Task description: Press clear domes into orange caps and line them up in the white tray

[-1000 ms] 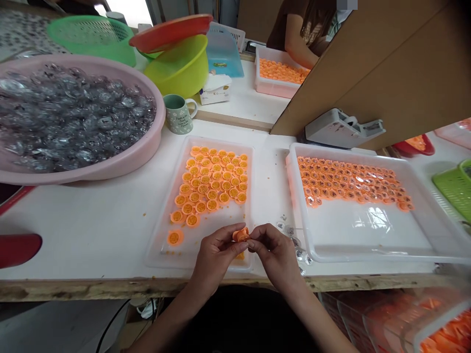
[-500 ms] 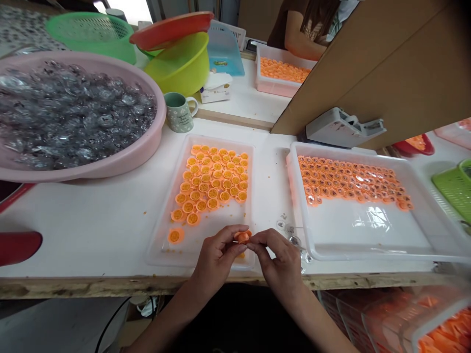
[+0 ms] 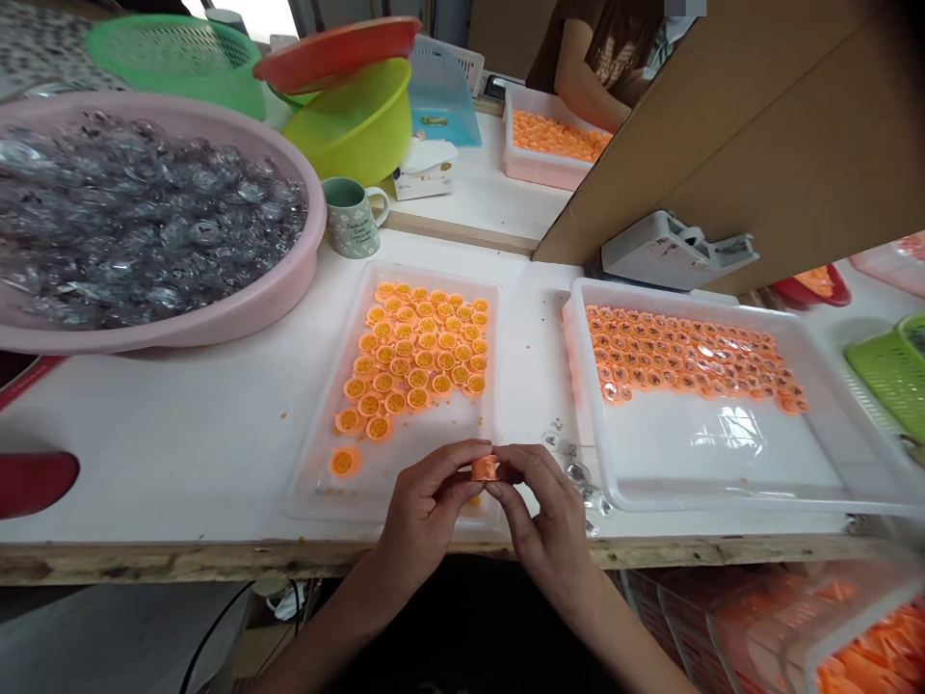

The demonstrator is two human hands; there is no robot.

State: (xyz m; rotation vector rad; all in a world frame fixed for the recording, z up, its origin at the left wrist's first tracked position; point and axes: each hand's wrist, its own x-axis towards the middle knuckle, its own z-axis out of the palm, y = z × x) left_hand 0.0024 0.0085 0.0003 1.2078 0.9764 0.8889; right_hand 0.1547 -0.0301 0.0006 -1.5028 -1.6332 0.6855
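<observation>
Between both hands, over the front edge of a shallow white tray point(image 3: 426, 463), is a small orange plastic cup point(image 3: 485, 468). My left hand point(image 3: 428, 506) pinches it from the left with thumb and fingers. From the right, the thumb and fingertips of my right hand point(image 3: 545, 506) close on the same cup. Many orange cups with yellow bits inside point(image 3: 417, 398) stand in rows in the tray. Several clear domed caps point(image 3: 578, 473) lie on the table just right of my right hand. A deeper white tray point(image 3: 694, 492) holds rows of orange cups with clear tops point(image 3: 672, 357).
A large pink basin point(image 3: 238, 333) full of clear caps stands at the left. Behind are a green mug point(image 3: 352, 222), a yellow-green basin point(image 3: 354, 125) and a tape dispenser point(image 3: 672, 253) beside a cardboard partition point(image 3: 694, 125). A person's arm point(image 3: 589, 82) shows beyond it.
The orange cup has turned in my fingers, so its side now faces me. My right hand has shifted slightly, its fingers now higher on the cup. The trays stay put.
</observation>
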